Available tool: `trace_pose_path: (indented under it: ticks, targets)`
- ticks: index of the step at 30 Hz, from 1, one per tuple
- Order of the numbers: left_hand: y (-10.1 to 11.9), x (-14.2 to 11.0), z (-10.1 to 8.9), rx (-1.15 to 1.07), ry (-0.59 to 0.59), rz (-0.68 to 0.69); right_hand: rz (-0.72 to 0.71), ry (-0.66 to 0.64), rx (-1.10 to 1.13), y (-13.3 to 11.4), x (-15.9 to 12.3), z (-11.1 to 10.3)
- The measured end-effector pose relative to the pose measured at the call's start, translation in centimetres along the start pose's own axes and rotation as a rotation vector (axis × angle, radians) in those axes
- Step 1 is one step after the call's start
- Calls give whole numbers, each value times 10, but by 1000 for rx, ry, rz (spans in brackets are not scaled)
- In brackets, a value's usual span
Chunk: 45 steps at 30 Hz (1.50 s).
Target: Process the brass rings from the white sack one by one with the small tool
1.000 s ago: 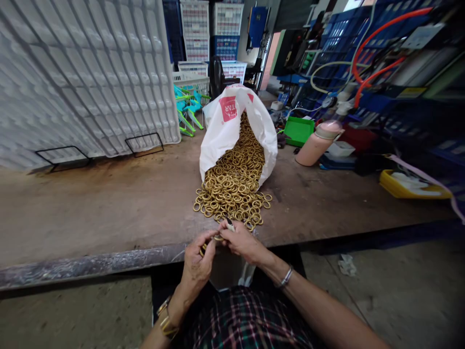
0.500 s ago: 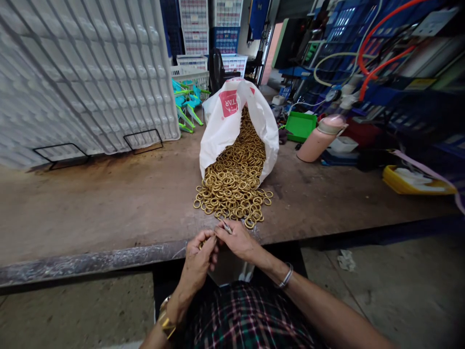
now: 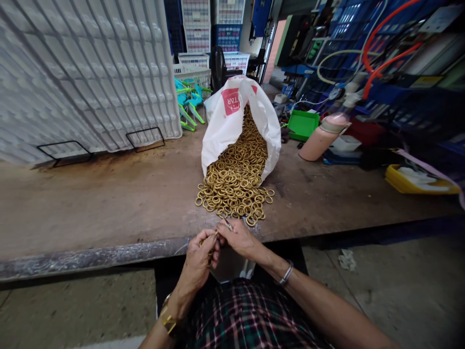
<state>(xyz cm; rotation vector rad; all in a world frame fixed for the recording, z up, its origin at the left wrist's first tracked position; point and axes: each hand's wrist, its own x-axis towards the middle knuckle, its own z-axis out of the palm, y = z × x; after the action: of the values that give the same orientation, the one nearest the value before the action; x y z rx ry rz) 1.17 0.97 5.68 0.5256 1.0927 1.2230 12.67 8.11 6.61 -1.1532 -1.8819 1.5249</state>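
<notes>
Close to the bench's front edge, my left hand (image 3: 199, 259) is closed around a few brass-coloured rings (image 3: 209, 257), mostly hidden by the fingers. Against its fingertips rests my right hand (image 3: 240, 240), which grips a small pointed metal tool (image 3: 227, 225); its exact kind is too small to make out. Just beyond both hands, a heap of brass-coloured rings (image 3: 236, 191) spills from a white sack (image 3: 221, 138) with a red print. The sack lies on its side with its mouth towards me.
The brown bench top (image 3: 145, 203) extends left and right. White ridged plastic trays (image 3: 119, 72) stand in black wire holders at left. A pink bottle (image 3: 319, 140), a green tray (image 3: 303, 125) and a yellow tray (image 3: 403, 180) are at right. Stacked crates (image 3: 228, 36) rise behind.
The view has shifted slightly. Both hands stay together in nearly the same place, with the rings and the tool still held.
</notes>
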Motion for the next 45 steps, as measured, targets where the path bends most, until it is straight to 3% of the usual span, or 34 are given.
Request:
trace_pose_path:
  ticks: [15,19,22,26,36,40,43,45]
  targets:
    - [-3,-4,-6,-96,-22,14,-33,5,-1,4,2,2]
    - [-3,-5,-9,-120,7,24,-76,84,-237,8,0,2]
    - [-2,-4,-10,-96,27,22,-165,35,-511,9,-6,4]
    - [-2,-5,-10,-51,34,38,-159,-41,-732,11,-11,9]
    - [-6,-6,-16,69,16,77,-157,-115,-816,8,-9,8]
    - [-2,-16,-14,97,-81,96,-128,-117,-848,10,-5,5]
    - [7,-24,-8,-3,-185,92,-112,-85,-908,13,-2,4]
    - [10,-24,-5,-129,-161,66,-97,-40,-934,15,-2,3]
